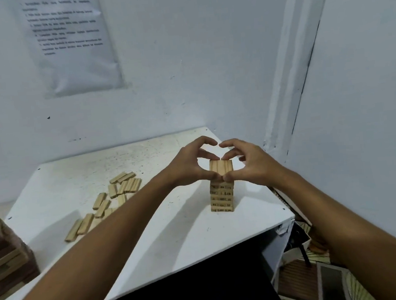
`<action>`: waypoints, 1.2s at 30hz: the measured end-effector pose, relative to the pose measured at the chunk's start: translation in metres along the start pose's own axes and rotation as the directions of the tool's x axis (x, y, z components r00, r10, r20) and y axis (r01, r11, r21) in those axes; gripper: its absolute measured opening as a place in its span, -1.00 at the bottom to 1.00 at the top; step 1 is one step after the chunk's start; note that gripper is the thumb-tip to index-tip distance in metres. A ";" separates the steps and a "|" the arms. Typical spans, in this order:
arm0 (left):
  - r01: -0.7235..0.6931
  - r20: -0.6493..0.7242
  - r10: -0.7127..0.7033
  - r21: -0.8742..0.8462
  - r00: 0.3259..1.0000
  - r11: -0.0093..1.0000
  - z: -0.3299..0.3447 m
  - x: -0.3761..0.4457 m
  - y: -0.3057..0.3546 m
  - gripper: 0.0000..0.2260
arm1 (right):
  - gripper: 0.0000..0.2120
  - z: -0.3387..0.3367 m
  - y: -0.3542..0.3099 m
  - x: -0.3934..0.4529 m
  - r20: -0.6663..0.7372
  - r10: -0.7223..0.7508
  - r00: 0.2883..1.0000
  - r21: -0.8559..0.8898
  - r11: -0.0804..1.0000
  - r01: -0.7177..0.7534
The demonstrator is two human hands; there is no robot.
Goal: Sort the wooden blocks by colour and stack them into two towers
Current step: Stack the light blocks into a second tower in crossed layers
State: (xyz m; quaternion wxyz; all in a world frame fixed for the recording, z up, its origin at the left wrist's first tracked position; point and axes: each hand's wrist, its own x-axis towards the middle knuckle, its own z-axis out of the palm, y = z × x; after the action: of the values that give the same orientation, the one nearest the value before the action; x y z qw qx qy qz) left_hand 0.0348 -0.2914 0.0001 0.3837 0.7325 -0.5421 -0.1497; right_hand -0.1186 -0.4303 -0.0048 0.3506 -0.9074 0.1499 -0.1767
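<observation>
Both of my hands are at the top of the light tower (221, 196), squaring its uppermost layer. My left hand (188, 165) pinches the top layer of light blocks (221, 166) from its left side, thumb at the near edge and fingers curled over the far edge. My right hand (252, 163) mirrors it from the other side, thumb tip nearly meeting the left thumb at the front, fingertips resting on the far corner. Neither hand carries a loose block; both grasp the layer already laid.

Directly under my thumbs the tower drops in crossed layers to the white table (174, 233), and it looks upright, its printed faces turned toward me.

Out past my left wrist, well apart from the tower, loose light blocks (116, 195) lie scattered flat, some partly hidden behind my forearm. Farther still on that side, at the table's edge, stands the dark tower (5, 264), only partly in view, with some paler bands in it.

I judge the step in hand as aligning the newest layer of the light tower. Next I would need to ease both grips away without nudging the stack, then reach left for the scattered blocks and lay three crosswise on top. A sideways tug on release could shift the layer.
</observation>
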 end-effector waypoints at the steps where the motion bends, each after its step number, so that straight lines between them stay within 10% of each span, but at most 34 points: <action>1: 0.005 0.002 -0.005 -0.003 1.000 1.000 0.001 0.001 0.000 -0.36 | -0.33 0.000 0.001 0.000 -0.001 0.004 1.000 -0.002 1.000 -0.004; 10: 0.019 0.030 -0.020 0.014 0.999 1.000 0.008 -0.002 -0.006 -0.08 | -0.43 0.006 0.009 -0.001 0.008 0.008 1.000 0.000 1.000 -0.008; 36: 0.032 0.039 -0.032 0.015 0.999 0.999 0.012 0.000 -0.011 -0.24 | -0.42 0.010 0.012 -0.004 0.004 0.014 1.000 0.026 1.000 -0.014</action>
State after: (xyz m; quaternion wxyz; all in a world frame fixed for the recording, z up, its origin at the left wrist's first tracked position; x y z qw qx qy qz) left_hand 0.0352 -0.2951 -0.0158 0.3654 0.7407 -0.5387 -0.1662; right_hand -0.1195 -0.4316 -0.0208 0.3640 -0.9020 0.1532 -0.1744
